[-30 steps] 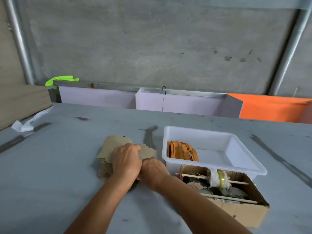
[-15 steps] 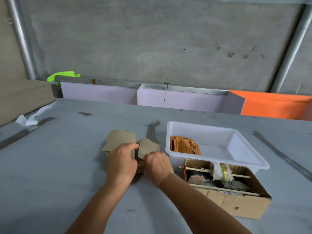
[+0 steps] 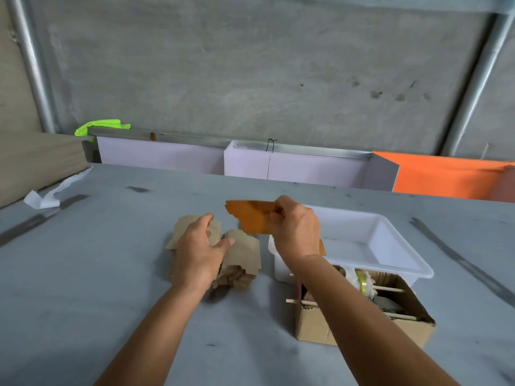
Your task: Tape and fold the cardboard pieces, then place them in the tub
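Right hand (image 3: 295, 229) up near tub (image 3: 401, 270), fingers (image 3: 278, 210) pinching taped piece (image 3: 252, 218) by one end. Left hand (image 3: 199, 250) over pile (image 3: 239, 257) on desk (image 3: 83, 274), fingers spread. Risk: loose pinch, piece dropping short of tub; brushed pile sliding apart.

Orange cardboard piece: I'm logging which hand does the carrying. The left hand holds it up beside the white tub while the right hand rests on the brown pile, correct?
Not quite: the hands are swapped. In the head view, the right hand holds the orange cardboard piece up beside the white tub, while the left hand rests on the brown pile.
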Available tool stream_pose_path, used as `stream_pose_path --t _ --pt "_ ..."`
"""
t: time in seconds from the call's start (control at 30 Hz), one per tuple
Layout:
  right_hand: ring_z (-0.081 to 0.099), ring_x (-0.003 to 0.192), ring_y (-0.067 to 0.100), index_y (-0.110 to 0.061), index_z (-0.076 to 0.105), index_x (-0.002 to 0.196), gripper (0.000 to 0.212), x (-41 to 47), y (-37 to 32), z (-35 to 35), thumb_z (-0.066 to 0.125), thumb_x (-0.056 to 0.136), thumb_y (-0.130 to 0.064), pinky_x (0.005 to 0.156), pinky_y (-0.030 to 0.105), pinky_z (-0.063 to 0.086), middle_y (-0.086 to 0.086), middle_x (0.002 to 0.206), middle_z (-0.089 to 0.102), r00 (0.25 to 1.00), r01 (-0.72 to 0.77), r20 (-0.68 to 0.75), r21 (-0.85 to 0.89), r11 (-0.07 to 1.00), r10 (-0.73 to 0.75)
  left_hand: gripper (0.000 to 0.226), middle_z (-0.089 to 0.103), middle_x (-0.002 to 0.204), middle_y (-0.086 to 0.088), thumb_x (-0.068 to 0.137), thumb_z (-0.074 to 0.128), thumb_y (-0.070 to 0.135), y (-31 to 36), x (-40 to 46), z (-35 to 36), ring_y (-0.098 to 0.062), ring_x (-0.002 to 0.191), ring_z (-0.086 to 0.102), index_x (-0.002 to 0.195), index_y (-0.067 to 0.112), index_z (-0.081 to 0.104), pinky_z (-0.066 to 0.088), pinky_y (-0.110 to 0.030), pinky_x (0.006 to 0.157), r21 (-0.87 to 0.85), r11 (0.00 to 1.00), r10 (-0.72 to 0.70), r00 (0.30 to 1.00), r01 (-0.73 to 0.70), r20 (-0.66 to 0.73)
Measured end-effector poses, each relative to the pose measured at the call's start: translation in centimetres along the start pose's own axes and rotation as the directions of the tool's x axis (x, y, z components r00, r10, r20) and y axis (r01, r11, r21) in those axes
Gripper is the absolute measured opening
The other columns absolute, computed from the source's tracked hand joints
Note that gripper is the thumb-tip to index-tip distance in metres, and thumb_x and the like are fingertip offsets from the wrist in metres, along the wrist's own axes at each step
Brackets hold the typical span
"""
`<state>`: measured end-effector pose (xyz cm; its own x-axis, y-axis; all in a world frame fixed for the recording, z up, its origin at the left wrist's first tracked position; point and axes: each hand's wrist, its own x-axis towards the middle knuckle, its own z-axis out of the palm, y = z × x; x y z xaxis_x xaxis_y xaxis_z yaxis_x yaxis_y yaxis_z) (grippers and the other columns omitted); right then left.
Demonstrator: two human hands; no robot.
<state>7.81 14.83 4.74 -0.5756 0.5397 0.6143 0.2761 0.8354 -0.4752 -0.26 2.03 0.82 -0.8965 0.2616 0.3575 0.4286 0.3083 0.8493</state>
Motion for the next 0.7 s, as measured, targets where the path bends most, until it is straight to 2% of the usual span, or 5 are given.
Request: stream_pose_path --t 0.13,0.27,0.37,0.53,0.7 --pt "0.062 0.068 0.034 -0.008 0.061 0.069 0.013 -0.2 1.4 -2.0 0.061 0.079 0.000 0.061 0.038 0.054 0.012 0.069 0.067 0.971 -0.238 0.117 0.340 0.910 0.210 0.058 0.062 0.113 -0.005 0.075 0.079 0.016 1.6 0.0 0.2 -0.015 0.090 0.060 0.127 0.010 0.055 0.046 -0.020 0.073 -0.329 0.930 -0.178 0.984 0.165 -0.011" --pt "0.061 0.063 0.020 -0.015 0.065 0.065 0.022 -2.3 3.1 -4.0 0.067 0.078 0.002 0.065 0.037 0.053 0.005 0.066 0.068 0.915 -0.394 0.293 0.504 0.768 0.278 0.022 0.069 0.069 0.001 0.075 0.076 0.007 3.1 -0.6 -0.4 -0.003 0.044 0.055 0.096 0.008 0.067 0.033 -0.013 0.033 -0.580 0.747 -0.289 0.944 0.326 0.158" --pt "0.058 0.051 0.004 -0.014 0.065 0.063 0.025 -4.0 4.5 -5.9 0.066 0.082 0.002 0.050 0.022 0.048 -0.006 0.055 0.065 0.890 -0.449 0.353 0.557 0.699 0.290 0.016 0.069 0.060 0.003 0.075 0.075 0.008 3.9 -1.6 -0.5 -0.006 0.038 0.054 0.089 0.012 0.067 0.031 -0.013 0.033 -0.602 0.675 -0.308 0.904 0.427 0.295" --pt "0.056 0.055 -0.003 -0.017 0.066 0.061 0.028 -6.7 6.3 -8.7 0.064 0.086 -0.004 0.052 0.007 0.043 -0.008 0.057 0.064 0.889 -0.450 0.362 0.569 0.688 0.281 0.013 0.070 0.062 -0.001 0.077 0.071 0.005 4.8 -3.9 0.1 -0.009 0.043 0.059 0.087 0.013 0.067 0.044 -0.015 0.039 -0.573 0.678 -0.231 0.874 0.460 0.428" --pt "0.060 0.063 0.006 -0.028 0.076 0.071 0.024 -9.5 7.5 -10.7 0.070 0.082 -0.008 0.057 0.013 0.047 -0.010 0.070 0.069 0.927 -0.368 0.272 0.527 0.766 0.258 0.017 0.068 0.061 -0.004 0.070 0.072 0.009 5.3 -6.7 0.8 -0.015 0.045 0.061 0.086 0.007 0.069 0.050 -0.022 0.043 -0.565 0.706 -0.139 0.866 0.427 0.481"
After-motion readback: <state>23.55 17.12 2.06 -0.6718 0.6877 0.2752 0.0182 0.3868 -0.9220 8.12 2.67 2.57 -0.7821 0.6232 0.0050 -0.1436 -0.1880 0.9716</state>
